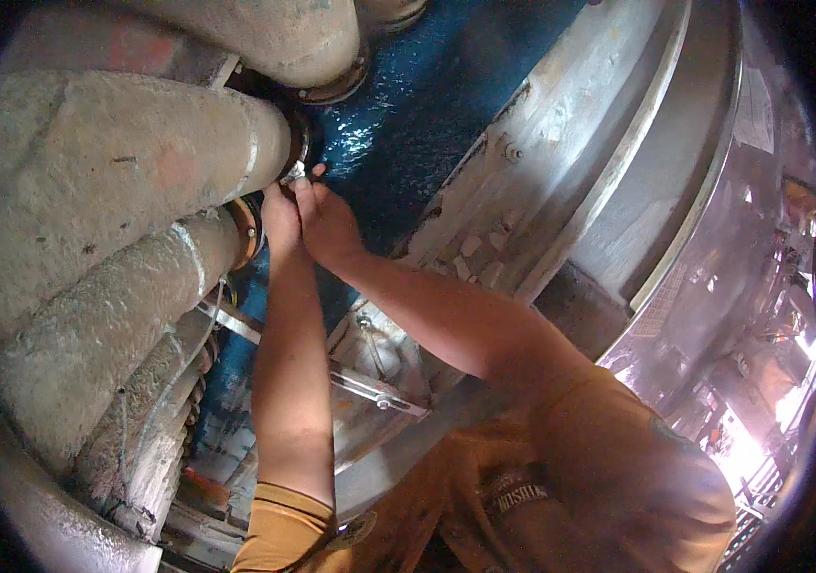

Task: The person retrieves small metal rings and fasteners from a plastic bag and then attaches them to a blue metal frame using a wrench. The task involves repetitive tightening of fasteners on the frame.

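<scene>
Both my arms reach forward to the end of a thick, dusty grey-beige cylinder (121, 158), which has a dark metal ring (305, 134) around its end. At the lower edge of this ring my left hand (280, 218) is closed, its fingertips hidden among the parts there. Right beside it, touching, is my right hand (328, 222), with thumb and fingers pinched together and one finger sticking out. A small shiny silvery piece (295, 173) shows at the fingertips; its kind is too small to tell. What each hand holds is hidden.
Another cylinder with a rusty ring (253, 232) lies just below my hands, and a further cylinder (284, 43) above. Beyond the rings is a glossy blue surface (398, 124). A curved grey metal wall (561, 124) with loose debris stands right. A metal bar (370, 387) crosses below my forearms.
</scene>
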Demonstrator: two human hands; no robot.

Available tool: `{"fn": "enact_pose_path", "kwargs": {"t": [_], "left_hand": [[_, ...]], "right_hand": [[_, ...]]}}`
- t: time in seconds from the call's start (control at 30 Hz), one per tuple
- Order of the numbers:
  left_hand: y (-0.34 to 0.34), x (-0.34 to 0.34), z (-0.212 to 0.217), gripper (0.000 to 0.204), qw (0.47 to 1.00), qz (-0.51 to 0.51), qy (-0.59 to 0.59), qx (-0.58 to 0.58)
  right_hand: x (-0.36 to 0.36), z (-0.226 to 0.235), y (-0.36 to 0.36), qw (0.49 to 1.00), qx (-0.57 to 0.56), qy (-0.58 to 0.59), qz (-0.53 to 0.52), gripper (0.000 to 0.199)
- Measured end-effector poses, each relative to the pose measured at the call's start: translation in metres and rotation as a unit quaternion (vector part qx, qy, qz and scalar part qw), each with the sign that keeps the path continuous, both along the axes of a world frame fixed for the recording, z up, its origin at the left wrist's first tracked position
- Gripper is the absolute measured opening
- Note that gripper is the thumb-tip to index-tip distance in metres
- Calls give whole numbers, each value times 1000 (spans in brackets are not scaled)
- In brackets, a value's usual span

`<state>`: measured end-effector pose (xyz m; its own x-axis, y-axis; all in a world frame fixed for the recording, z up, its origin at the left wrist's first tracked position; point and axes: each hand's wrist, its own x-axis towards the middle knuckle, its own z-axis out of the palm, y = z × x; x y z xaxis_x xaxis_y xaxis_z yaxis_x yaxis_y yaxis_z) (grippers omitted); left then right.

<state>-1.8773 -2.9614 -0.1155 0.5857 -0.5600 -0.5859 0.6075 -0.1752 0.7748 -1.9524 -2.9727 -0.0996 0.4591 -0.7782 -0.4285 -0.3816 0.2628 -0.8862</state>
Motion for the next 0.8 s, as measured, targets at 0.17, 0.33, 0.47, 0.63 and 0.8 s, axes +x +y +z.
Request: {"fn": "enact_pose_path", "kwargs": {"t": [0.17, 0.33, 0.47, 0.63, 0.8], "left_hand": [[3, -1, -8, 48, 993, 35, 97, -54], [10, 7, -29, 41, 992, 44, 112, -45], [1, -3, -7, 40, 992, 52, 103, -43], [-4, -8, 0, 39, 990, 79, 111, -20], [1, -2, -7, 40, 990, 80, 107, -34]], "right_hand": [[-32, 2, -28, 992, -12, -70, 103, 35], [-45, -7, -85, 929, -135, -120, 323, 43], [-32, 30, -133, 889, -74, 16, 451, 56], [-23, 21, -153, 857, -67, 16, 511, 54], [-27, 25, -127, 863, -124, 0, 489, 46]]}}
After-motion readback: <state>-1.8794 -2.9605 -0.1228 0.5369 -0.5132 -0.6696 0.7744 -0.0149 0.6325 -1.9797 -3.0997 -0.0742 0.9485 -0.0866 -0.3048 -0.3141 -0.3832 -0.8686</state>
